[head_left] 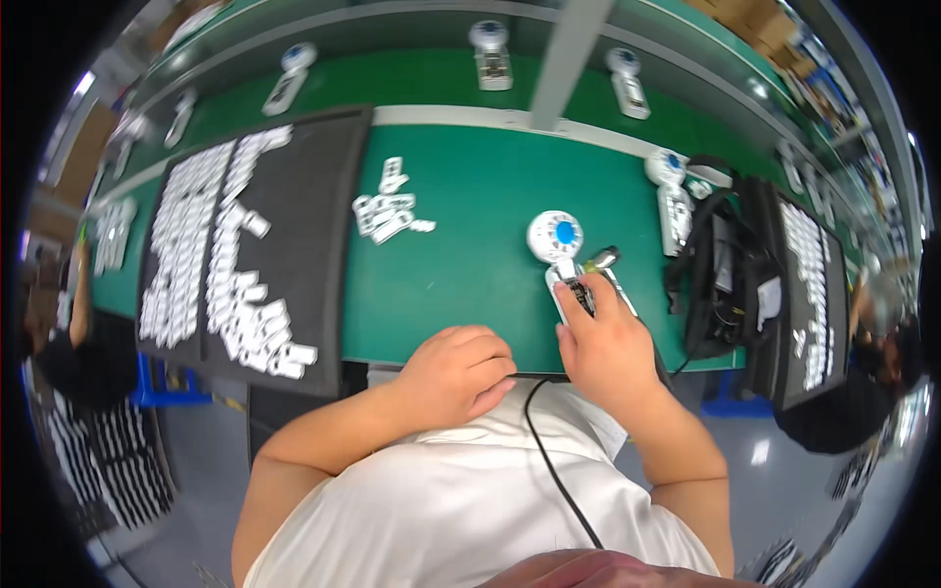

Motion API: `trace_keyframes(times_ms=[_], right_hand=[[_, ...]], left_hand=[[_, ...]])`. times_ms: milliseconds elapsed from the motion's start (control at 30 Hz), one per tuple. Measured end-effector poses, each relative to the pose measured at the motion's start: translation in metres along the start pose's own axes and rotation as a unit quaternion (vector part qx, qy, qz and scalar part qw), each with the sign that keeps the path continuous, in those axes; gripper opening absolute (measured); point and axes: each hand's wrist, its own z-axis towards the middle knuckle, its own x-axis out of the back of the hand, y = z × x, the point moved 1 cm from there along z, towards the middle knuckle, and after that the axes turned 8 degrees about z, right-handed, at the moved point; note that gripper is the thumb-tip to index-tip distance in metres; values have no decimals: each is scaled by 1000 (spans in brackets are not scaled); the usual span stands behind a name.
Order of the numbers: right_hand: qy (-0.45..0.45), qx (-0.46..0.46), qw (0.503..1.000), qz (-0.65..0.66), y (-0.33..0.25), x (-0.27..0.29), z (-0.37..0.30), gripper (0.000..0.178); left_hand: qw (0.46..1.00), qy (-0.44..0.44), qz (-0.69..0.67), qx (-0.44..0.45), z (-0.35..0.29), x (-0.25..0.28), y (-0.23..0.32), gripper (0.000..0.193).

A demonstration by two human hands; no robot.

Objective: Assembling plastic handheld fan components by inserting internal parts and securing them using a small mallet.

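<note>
In front of me on the green table lies a white, fan-like handheld device with a round head and blue centre. Its lower body is uncovered and shows dark inner parts. My right hand is closed over that body, index finger and thumb bent against it; the palm hides whatever is under it. Just beyond the fingers sits a small silver-and-dark cylindrical part. My left hand rests at the table's near edge, its fingers curled, with nothing visible in them.
Left of the work spot lies a small heap of white plastic parts. Beside it stands a black tray with rows of white pieces. At right are a black bag, a similar device and another tray. Co-workers sit at both sides.
</note>
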Motion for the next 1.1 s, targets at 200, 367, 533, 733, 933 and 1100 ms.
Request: trace_keyframes(times_ms=[200, 367, 533, 733, 933, 1100], right_hand=[[56, -1, 997, 49, -10, -38, 8, 76], [94, 45, 993, 62, 4, -52, 18, 79], [87, 23, 990, 109, 4, -54, 14, 77], [130, 81, 979, 135, 16, -50, 6, 63], [173, 108, 953, 225, 27, -41, -2, 42], [154, 157, 911, 348, 13, -38, 3, 30]], left_hand=[[979, 103, 166, 57, -15, 109, -43, 9], [900, 32, 344, 265, -48, 198, -166, 16], [833, -51, 341, 433, -51, 202, -206, 21], [855, -18, 315, 412, -63, 189, -218, 23], [865, 1, 323, 384, -70, 190, -220, 20], [922, 127, -66, 360, -15, 133, -90, 14]])
